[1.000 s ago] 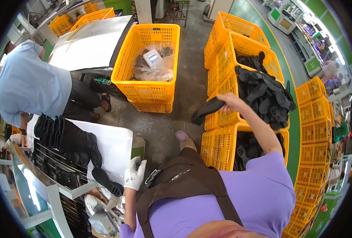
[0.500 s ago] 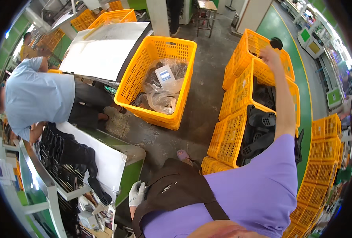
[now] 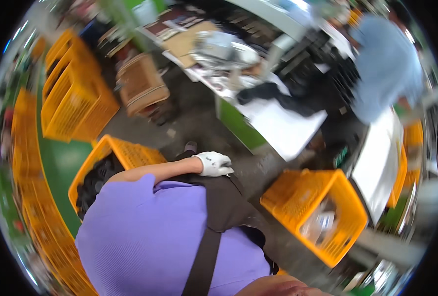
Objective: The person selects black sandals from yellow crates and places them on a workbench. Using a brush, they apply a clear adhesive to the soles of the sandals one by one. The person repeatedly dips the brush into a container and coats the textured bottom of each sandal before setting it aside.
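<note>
My left hand (image 3: 214,164), in a white glove, is in front of the dark apron (image 3: 224,201) at my waist. Its fingers are loosely bent and slightly apart, with nothing visible in them. My right hand is out of view. By my left arm stands a yellow crate (image 3: 130,150) filled with black shoe soles (image 3: 98,180). Ahead is a workbench with a white top (image 3: 288,130), on which a blurred row of black footwear parts (image 3: 268,93) lies.
Right of me stands a yellow crate (image 3: 298,195) holding clear plastic bags (image 3: 320,222). A person in a light blue shirt (image 3: 384,69) bends over the bench at the far right. Stacked yellow crates (image 3: 73,93) and a brown carton (image 3: 141,81) stand at the left.
My body and view have turned: the bench is now ahead, the soles crate on my left. My right hand, earlier raised over the crates with a black piece, has left view. My left hand came forward.
</note>
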### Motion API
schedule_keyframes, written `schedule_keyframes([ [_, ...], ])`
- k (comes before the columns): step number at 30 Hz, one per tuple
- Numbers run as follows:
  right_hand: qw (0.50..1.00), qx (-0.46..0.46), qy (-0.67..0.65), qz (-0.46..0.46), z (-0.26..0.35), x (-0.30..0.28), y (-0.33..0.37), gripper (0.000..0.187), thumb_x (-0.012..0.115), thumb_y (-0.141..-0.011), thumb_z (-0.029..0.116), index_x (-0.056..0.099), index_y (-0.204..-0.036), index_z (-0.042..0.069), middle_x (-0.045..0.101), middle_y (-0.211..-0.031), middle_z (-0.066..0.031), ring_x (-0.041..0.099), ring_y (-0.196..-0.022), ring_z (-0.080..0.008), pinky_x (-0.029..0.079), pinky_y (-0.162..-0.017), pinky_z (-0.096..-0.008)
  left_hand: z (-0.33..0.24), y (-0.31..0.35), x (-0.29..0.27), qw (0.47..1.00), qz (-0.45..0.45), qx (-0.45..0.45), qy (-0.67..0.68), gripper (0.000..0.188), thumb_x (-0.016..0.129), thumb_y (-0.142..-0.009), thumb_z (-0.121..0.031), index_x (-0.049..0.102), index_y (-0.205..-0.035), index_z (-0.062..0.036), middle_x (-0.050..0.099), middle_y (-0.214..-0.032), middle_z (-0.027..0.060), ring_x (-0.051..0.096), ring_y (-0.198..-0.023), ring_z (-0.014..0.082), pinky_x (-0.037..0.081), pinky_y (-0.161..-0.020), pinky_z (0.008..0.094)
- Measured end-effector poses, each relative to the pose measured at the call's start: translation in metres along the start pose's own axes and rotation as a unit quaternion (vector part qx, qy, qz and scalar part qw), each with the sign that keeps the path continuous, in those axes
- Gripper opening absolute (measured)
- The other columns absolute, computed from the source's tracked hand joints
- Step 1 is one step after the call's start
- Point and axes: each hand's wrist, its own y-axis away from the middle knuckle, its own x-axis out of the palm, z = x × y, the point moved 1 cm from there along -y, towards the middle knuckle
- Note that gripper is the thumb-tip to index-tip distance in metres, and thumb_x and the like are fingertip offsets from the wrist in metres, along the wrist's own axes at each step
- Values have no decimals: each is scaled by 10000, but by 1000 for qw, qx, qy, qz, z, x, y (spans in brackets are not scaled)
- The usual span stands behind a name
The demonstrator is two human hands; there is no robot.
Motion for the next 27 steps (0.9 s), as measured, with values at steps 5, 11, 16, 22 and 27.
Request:
schedule_keyframes([
  [5, 989, -75, 125, 39, 144, -40, -85, 220, 557, -834, 211, 655, -867, 16, 657, -781, -139, 628, -720, -237, 493, -624, -334, 103, 55, -39, 986, -105, -63, 113, 518, 487, -872, -475, 571, -1112, -24, 607, -1065, 182, 576, -994, 336, 444, -874, 382],
  [11, 949, -174, 242, 100, 327, 22, -168, 213, 553, -844, 193, 651, -895, 11, 657, -770, -133, 622, -692, -209, 491, -608, -321, 231, 136, -112, 938, -262, -151, 168, 530, 459, -875, -487, 568, -1141, -42, 602, -1082, 190, 564, -1022, 347, 430, -904, 392],
  [16, 886, -270, 334, 174, 452, 115, -188, 208, 550, -853, 179, 647, -919, 7, 657, -761, -128, 617, -669, -185, 490, -595, -311, 325, 245, -102, 827, -390, -333, 231, 505, 449, -874, -468, 565, -1127, -47, 585, -1106, 201, 559, -1021, 356, 428, -901, 415],
  [22, 801, -341, 390, 300, 593, 228, -236, 199, 537, -868, 152, 634, -942, -5, 649, -734, -101, 592, -616, -149, 484, -564, -296, 344, 337, -15, 626, -487, -522, 313, 473, 495, -857, -456, 563, -1100, -55, 598, -1044, 198, 576, -961, 357, 457, -838, 415],
  [27, 604, -396, 575, 385, 688, 345, -275, 296, 498, -861, 251, 632, -871, -13, 611, -659, -139, 594, -560, -203, 471, -562, -343, 315, 327, 47, 457, -582, -541, 399, 436, 509, -854, -417, 606, -1001, -19, 617, -1006, 207, 586, -945, 361, 455, -830, 411],
])
